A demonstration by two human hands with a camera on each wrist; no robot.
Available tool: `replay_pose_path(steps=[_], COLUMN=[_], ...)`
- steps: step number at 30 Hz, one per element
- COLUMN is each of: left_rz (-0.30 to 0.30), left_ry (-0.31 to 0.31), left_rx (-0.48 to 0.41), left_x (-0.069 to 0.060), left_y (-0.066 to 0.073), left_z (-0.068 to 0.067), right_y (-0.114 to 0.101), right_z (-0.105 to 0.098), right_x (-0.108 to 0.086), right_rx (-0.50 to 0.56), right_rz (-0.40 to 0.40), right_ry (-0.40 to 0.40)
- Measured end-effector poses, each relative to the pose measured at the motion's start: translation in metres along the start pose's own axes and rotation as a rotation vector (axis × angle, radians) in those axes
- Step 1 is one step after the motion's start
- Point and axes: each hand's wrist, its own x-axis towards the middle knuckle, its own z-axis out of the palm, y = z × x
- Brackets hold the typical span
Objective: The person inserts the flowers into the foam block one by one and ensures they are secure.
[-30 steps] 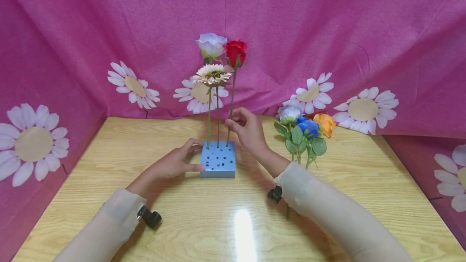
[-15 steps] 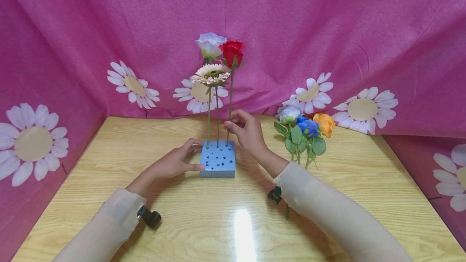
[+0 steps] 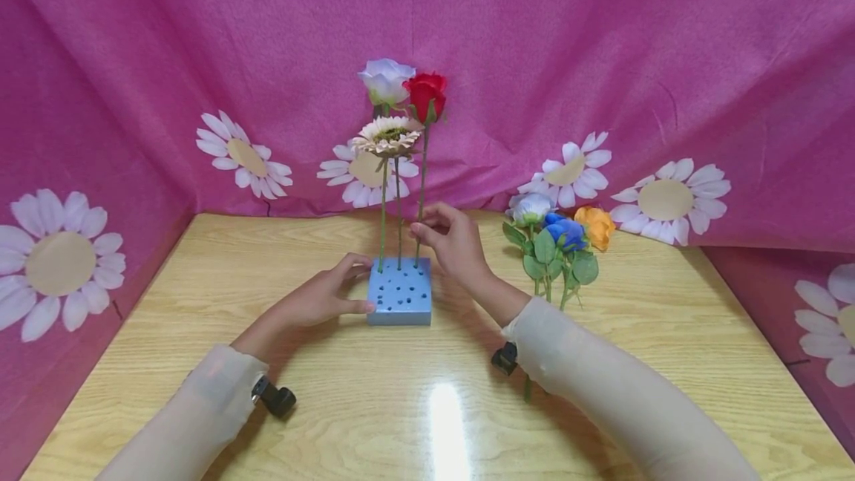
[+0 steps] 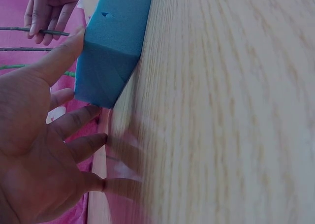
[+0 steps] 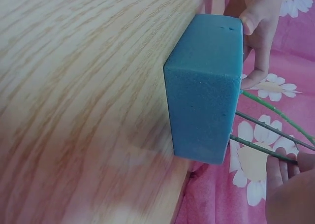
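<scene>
A blue foam block [image 3: 401, 299] with many small holes in its top sits on the table. Three flowers stand upright in its back row: a pale white-lilac rose [image 3: 387, 82], a cream gerbera [image 3: 389, 136] and a red rose [image 3: 426, 97]. My left hand [image 3: 327, 292] holds the block's left side, thumb at the front corner and forefinger at the back corner; the other fingers [image 4: 81, 147] spread beside it. With thumb and fingertips, my right hand [image 3: 456, 243] pinches the red rose's stem [image 5: 263, 148] above the block. The stem's lower end is hidden inside the foam.
To the right of my hands, several flowers lie on the wooden table [image 3: 320, 399]: a white one [image 3: 531, 208], a blue rose [image 3: 566, 234] and an orange one [image 3: 596, 227], with leafy stems partly under my right forearm. A pink daisy-printed cloth [image 3: 467, 13] hangs behind and at both sides.
The red rose's head has shifted slightly left and its stem stands a little straighter. My right hand moved a touch left with it; my left hand and the block stay put.
</scene>
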Motion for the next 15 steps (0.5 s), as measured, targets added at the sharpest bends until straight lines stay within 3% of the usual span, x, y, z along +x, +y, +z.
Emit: replay_pose_path(steps=[15], left_rz=[-0.017], left_ry=[-0.004], left_rx=[-0.008], left_x=[-0.0010], left_y=[-0.0001], left_z=[0.0000], right_y=[0.0006], right_z=[-0.0098], right_x=[-0.0046], right_rx=[-0.094], right_rz=[0.040], right_ry=[0.000])
